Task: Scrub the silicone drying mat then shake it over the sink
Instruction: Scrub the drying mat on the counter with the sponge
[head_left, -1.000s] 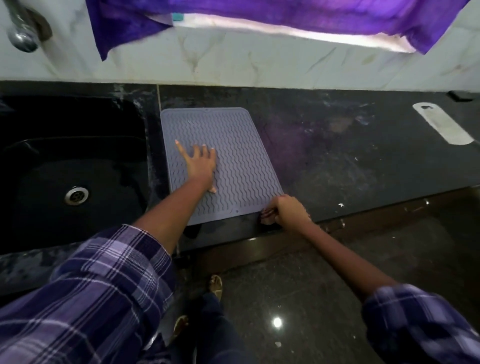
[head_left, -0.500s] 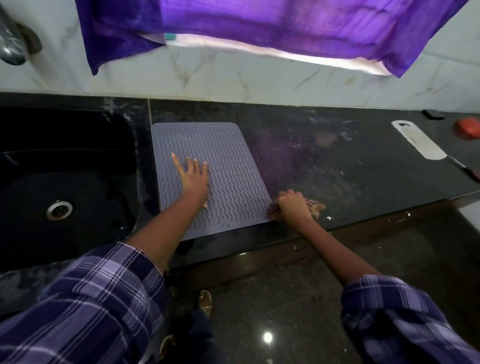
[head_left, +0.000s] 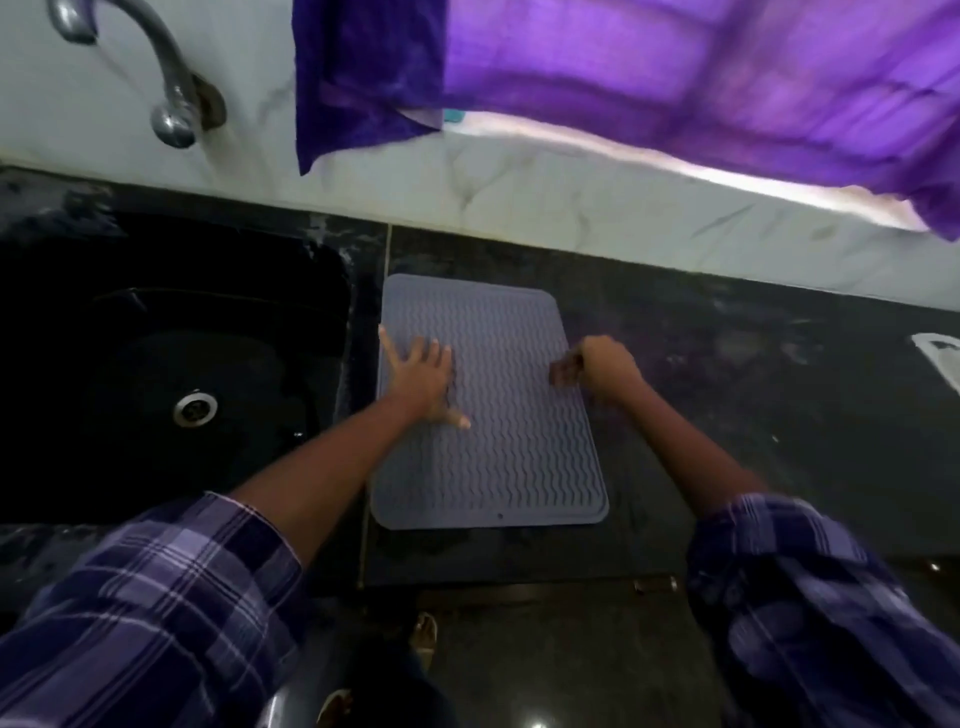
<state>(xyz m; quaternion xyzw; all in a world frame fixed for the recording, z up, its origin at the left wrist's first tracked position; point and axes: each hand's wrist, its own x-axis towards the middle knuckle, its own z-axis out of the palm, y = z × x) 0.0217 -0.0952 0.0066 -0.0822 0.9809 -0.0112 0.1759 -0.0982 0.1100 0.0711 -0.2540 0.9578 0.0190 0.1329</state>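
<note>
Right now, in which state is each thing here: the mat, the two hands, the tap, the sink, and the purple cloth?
Silicone drying mat: flat on the counter, beside the sink.
Left hand: fingers spread, pressing the mat.
Right hand: fingers curled at the mat's right edge; what it holds is too blurred to tell.
Tap: no water seen running.
Sink: nothing seen inside.
Purple cloth: hanging over the wall.

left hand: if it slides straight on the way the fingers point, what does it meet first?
The left hand lies flat on the drying mat, fingers pointing toward the wall. It would likely cross the mat's far edge onto bare black counter, then reach the marble backsplash.
</note>
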